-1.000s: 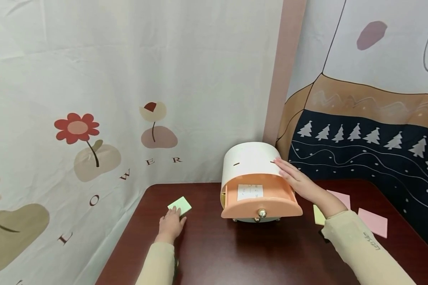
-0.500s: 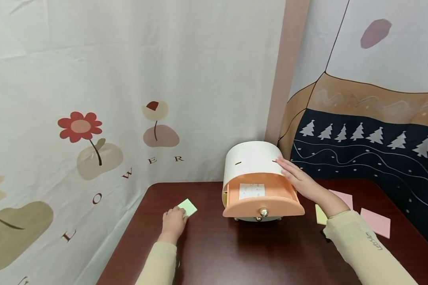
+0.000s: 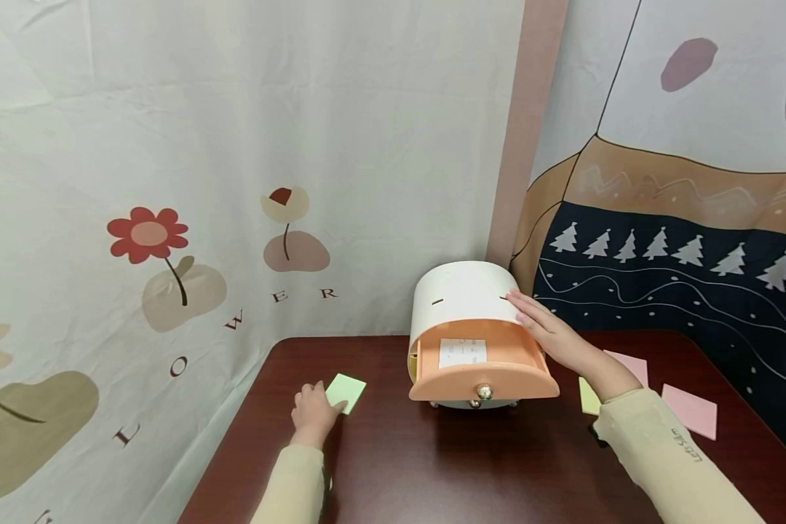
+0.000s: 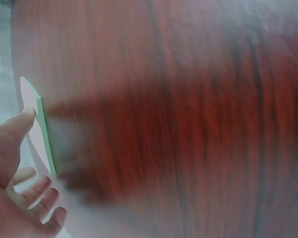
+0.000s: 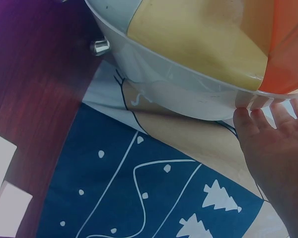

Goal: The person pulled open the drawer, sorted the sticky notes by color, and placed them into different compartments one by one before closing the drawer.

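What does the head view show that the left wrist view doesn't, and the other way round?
Only the head view shows the white drawer box, its open orange drawer, the white paper inside, the right hand and the pink pads. Only the left wrist view shows the palm side of the left hand. Both show that hand's thumb at the green pad, and the table.

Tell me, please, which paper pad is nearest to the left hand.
The green pad, left of the white box: the left hand has its thumb over it. The yellow pad and the two pink pads lie right of that box.
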Demonstrator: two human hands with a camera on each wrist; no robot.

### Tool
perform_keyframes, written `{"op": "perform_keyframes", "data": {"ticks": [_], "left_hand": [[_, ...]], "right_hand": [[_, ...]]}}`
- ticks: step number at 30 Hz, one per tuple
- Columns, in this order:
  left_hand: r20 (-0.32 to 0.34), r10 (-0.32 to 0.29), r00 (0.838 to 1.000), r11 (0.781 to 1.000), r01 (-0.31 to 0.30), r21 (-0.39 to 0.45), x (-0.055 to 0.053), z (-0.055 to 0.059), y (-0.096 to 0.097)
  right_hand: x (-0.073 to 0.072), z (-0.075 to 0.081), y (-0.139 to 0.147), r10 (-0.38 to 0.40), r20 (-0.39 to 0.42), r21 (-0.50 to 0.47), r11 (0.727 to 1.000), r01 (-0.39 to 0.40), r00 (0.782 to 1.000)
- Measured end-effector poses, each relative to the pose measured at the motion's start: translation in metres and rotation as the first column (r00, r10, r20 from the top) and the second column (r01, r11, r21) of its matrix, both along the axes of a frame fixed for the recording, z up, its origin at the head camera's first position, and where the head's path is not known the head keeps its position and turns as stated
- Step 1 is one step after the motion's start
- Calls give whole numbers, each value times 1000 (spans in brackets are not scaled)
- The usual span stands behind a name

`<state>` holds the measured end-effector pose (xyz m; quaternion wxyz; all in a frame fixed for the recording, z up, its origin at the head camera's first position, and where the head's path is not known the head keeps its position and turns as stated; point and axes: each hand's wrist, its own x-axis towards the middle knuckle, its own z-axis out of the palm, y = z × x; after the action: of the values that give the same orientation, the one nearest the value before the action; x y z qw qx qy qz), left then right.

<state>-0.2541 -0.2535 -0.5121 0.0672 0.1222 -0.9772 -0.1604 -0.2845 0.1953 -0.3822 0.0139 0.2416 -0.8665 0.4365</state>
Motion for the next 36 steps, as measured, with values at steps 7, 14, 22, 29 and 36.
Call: {"op": "perform_keyframes", "data": {"ticks": [7,14,22,29,36], "left_hand": [[15,29,999,997,-30,70,4,-2,-4],[1,28,1000,993,-28,116,-2,-6,-3],[-65,50,997,981,-37,189,-3,-8,-3],[-144,50,988,984,-24,177,-1,-9,1],[-167,50,985,974,-11,226,-3,-12,0]], "right_hand": [[0,-1,0,0,10,-5,1000,0,1000],[0,-1,1,1,0,-1,1000,-1,1000],[0,-1,0,-8,1,6,1000,8,1000],[0,-1,-1,-5,9,2,1000,5,1000],[1,0,-1,-2,6,0,1000,2,1000]]}}
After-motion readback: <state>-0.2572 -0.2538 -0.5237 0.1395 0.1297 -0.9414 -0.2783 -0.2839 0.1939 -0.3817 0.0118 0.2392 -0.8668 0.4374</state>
